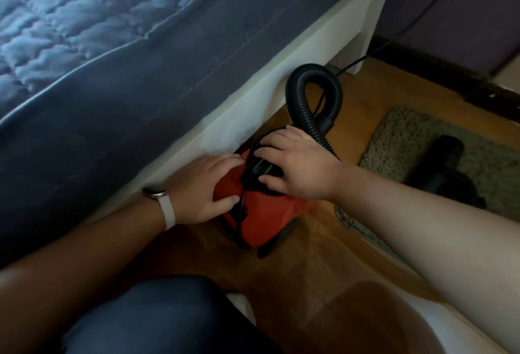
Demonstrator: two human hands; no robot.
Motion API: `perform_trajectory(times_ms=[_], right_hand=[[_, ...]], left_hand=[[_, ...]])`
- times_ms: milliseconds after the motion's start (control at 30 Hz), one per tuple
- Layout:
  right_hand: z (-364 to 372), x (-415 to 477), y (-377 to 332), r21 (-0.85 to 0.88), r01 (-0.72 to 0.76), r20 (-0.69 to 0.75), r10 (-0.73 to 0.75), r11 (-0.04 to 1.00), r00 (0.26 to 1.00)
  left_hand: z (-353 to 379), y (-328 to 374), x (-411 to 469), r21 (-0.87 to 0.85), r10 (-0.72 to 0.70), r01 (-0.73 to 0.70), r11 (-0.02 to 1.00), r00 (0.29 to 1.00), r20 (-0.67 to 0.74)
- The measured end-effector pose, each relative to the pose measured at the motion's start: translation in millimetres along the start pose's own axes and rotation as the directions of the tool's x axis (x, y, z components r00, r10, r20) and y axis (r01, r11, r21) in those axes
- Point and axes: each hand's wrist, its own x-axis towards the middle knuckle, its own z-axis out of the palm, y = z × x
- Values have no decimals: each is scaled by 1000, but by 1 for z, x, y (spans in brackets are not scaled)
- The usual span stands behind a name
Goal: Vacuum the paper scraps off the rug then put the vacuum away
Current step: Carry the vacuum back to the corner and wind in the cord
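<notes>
Vacuum [261, 213]: red canister on the wood floor [323, 255] just past my knee [157, 314], with its far end right against the white bed frame. I judge the gap under the bed to be its storage spot.
Left hand [205, 187]: wrapped over the near left corner of the red shell, fingers across the top and thumb down the side. From my seat this looks like the steadying, steering hold. A pale-strapped watch [157, 193] sits on the wrist.
Right hand [295, 162]: fingers spread and bent over the black round top, thumb opposing them, so it grips that cap. This is likely the hand that drives the body along the floor.
Hose [298, 100]: black and ribbed, rising from the canister in a tall loop and dropping behind the right hand. The loop stands clear of the frame, which would need minding if the body goes under the bed.
Rug [399, 134]: shaggy and grey-green, lying to the right, near the canister but not under it. I see no paper scraps on the part in view, so I take the cleaning as probably finished.
Nozzle [444, 156]: dark tube lying on the rug, untouched by either hand.
Bed frame [281, 72]: white board under a blue quilt [112, 30].
Cord [394, 38]: thin black line running from behind the frame's corner up the far wall; I cannot see a plug.
</notes>
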Motion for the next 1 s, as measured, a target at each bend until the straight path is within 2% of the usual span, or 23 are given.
perform_trajectory(times_ms=[133,300,433,600,733,867,1000], right_hand=[[-22,-24,14,-48,-63,-4,63,997,998],[-53,-54,42,-93,-198,22,201,976,979],[-76,-77,62,-94,-316,12,319,944,948],[-129,-101,68,7,-501,83,499,865,863],[-199,-106,58,55,-650,165,635,758,755],[-280,-95,42,52,-730,240,701,682,672],[-355,-74,29,31,-790,266,757,613,597]], left_hand=[[-20,17,19,62,-20,21,998,999,-26],[-34,42,58,161,17,-7,987,998,-59],[-47,65,89,203,-12,29,979,996,-83],[-86,98,105,149,-111,118,982,992,-54],[-149,130,114,81,-239,239,968,971,-10],[-224,155,126,18,-229,228,973,972,47],[-297,172,142,-18,-148,150,989,986,82]])
